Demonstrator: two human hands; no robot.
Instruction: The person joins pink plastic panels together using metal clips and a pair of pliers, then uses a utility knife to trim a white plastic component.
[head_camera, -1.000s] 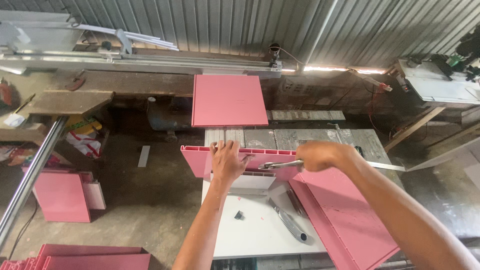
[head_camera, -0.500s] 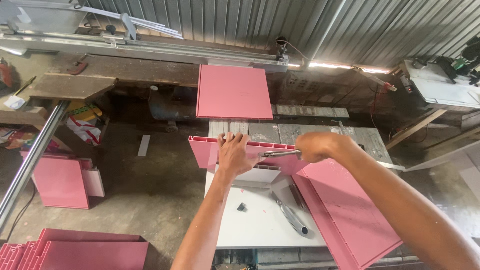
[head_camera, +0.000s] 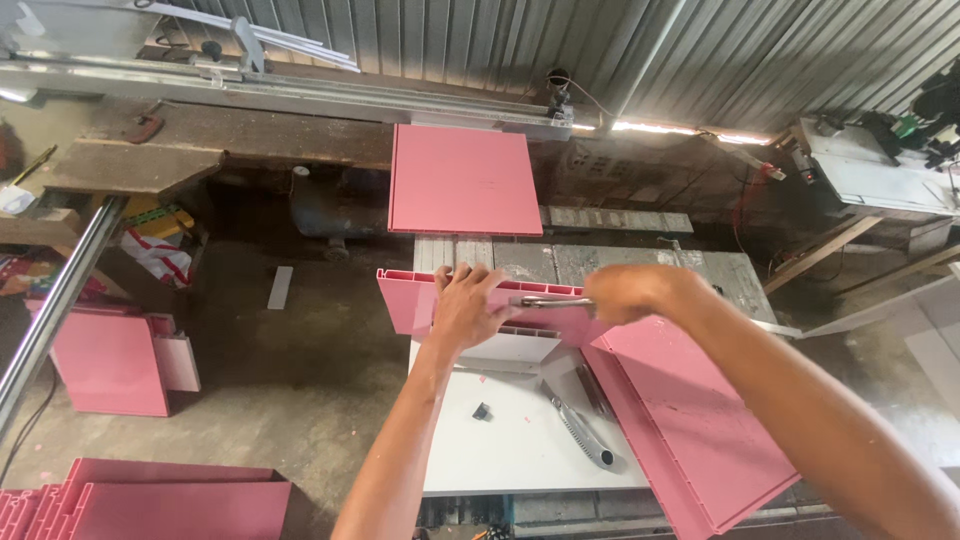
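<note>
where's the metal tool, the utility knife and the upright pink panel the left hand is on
metal tool (head_camera: 555, 302), head view, bare shaft beside the right hand
utility knife (head_camera: 582, 434), head view, middle of its handle
upright pink panel (head_camera: 405, 300), head view, left part of its face
</note>
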